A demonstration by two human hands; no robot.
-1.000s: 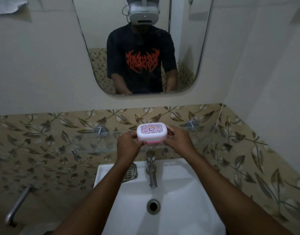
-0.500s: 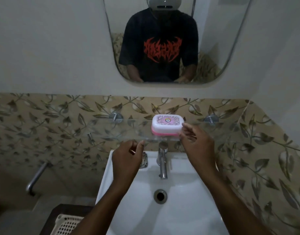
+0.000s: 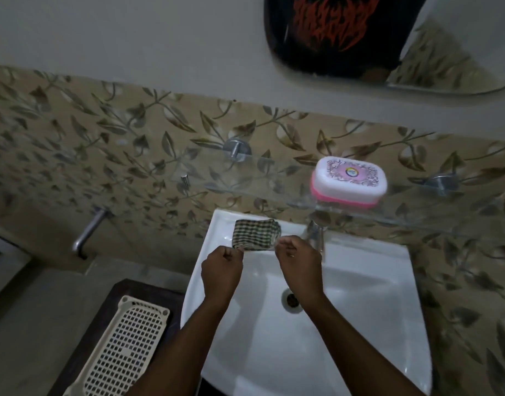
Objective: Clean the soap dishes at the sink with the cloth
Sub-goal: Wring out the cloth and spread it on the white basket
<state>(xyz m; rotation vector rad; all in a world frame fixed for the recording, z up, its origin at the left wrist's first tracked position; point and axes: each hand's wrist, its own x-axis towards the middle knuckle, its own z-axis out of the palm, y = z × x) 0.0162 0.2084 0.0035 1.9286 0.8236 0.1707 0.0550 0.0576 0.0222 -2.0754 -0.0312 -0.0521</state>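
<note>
- A checked cloth (image 3: 257,234) is pictured on the back rim of the white sink (image 3: 359,310), just left of the tap (image 3: 315,235).
- Its near corners appear to be pinched by the left hand (image 3: 222,271) and the right hand (image 3: 299,264), with the fingers curled.
- The closed soap dish (image 3: 349,181) is seen on the glass shelf (image 3: 274,195) above, touched by neither hand.
- A knock from a raised hand is judged likely to send the dish off the shelf edge.

Dim light falls on a plain pale wall (image 3: 131,38) with a mirror (image 3: 459,61), above a band of leaf-patterned tiles (image 3: 102,144) carrying a glass shelf (image 3: 259,192) and a metal tap (image 3: 88,232), while a cream slotted basket (image 3: 125,344) lies on a dark stand (image 3: 131,290) over a grey floor (image 3: 31,324).
</note>
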